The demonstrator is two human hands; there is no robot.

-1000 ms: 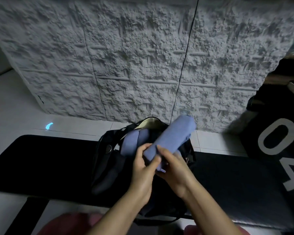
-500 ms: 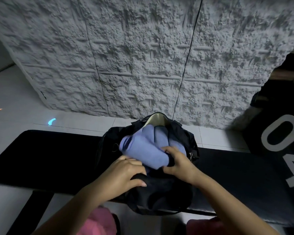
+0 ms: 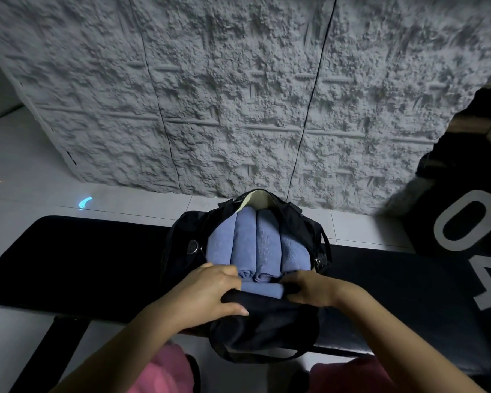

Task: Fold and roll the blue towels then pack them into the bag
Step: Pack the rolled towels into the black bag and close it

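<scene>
A black bag (image 3: 182,251) lies open on a black padded bench (image 3: 77,259). Several rolled blue towels (image 3: 255,245) stand side by side inside it, and one more roll lies crosswise at their near ends. My left hand (image 3: 207,296) grips the near black edge of the bag's opening, thumb on the outside and fingers over the rim. My right hand (image 3: 309,287) holds the same edge from the right, its fingers tucked in by the crosswise roll.
A rough grey textured wall (image 3: 238,95) rises just behind the bench. A black block with large white numerals (image 3: 465,222) stands at the right. White floor tiles (image 3: 26,180) show at the left. Pink-clad knees (image 3: 165,373) are below the bench.
The blue roll held in both hands above the bag has gone down into it. Both hands have moved to the bag's near edge, and the towels now sit lined up inside.
</scene>
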